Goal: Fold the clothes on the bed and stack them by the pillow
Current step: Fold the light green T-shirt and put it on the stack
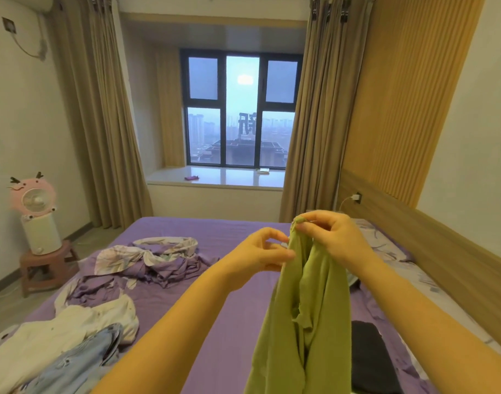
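Green garment [306, 322]: hangs lower centre-right of the frame, held up above the bed, its top edge gathered at the hands.
Right hand [333, 237]: fingers curled, pinching the garment's top edge.
Left hand [262, 250]: thumb and fingertips pinching the garment's side just below the right hand.
Dark garment [370, 359]: flat on the sheet, lower right, partly behind the green one.
Loose clothes: cream garment [64, 328] and pale blue denim [81, 362], lower left.
Bed [215, 302]: purple sheet; crumpled quilt [147, 263] centre-left.
Pillow [385, 243]: right of the hands, by the headboard.
Fan [34, 200]: pink, far left, on a stool [44, 265].
Writing: large sign characters outside the window [240, 109]; not legible.
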